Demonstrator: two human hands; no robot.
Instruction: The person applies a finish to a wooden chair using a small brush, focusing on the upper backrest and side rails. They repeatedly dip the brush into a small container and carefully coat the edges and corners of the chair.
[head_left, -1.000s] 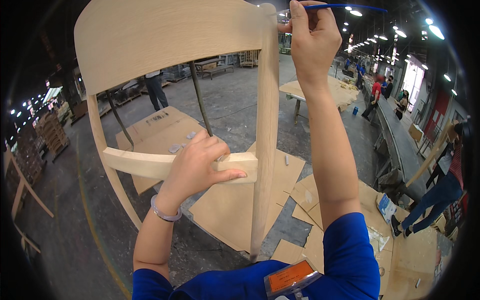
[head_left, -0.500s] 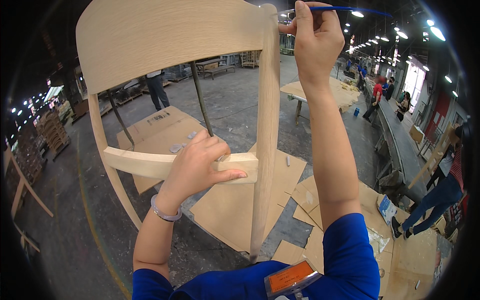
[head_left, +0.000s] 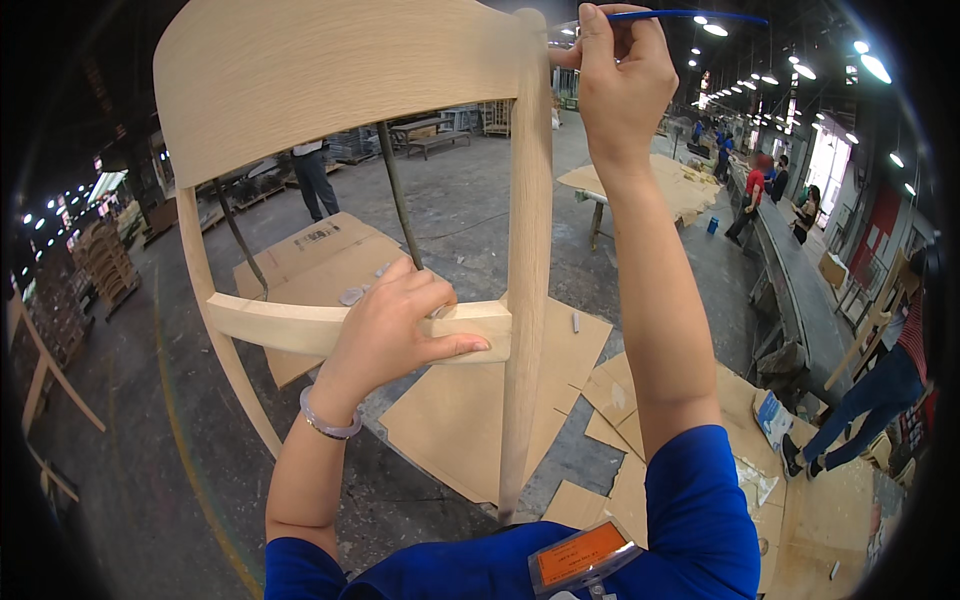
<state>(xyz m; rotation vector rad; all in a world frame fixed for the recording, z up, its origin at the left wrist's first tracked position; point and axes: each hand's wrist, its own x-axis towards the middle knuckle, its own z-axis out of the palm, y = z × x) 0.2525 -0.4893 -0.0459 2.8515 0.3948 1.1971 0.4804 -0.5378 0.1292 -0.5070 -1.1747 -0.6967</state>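
Note:
A pale wooden chair frame stands upright before me, with a wide curved backrest (head_left: 340,85), a right post (head_left: 530,220) and a lower crossbar (head_left: 270,325). My left hand (head_left: 395,325) is wrapped over the right part of that crossbar, thumb on its near face and fingers over the top. Up at the right post's top end, my right hand (head_left: 628,75) pinches a slim tool with a long blue handle (head_left: 700,14). The handle points away to the right. A pale section of the tool shows toward the post; its tip is too unclear to tell.
Cardboard sheets (head_left: 470,430) cover parts of the grey floor, and dark metal rods (head_left: 400,195) rise behind the frame. A cardboard-topped table (head_left: 670,185) stands beyond my right arm. People stand along a long conveyor (head_left: 800,290); one in jeans (head_left: 865,410) is nearer, at right.
My right hand and the blue-handled tool have shifted slightly left. The right post also appears a little farther left, while my left hand keeps its hold on the crossbar.

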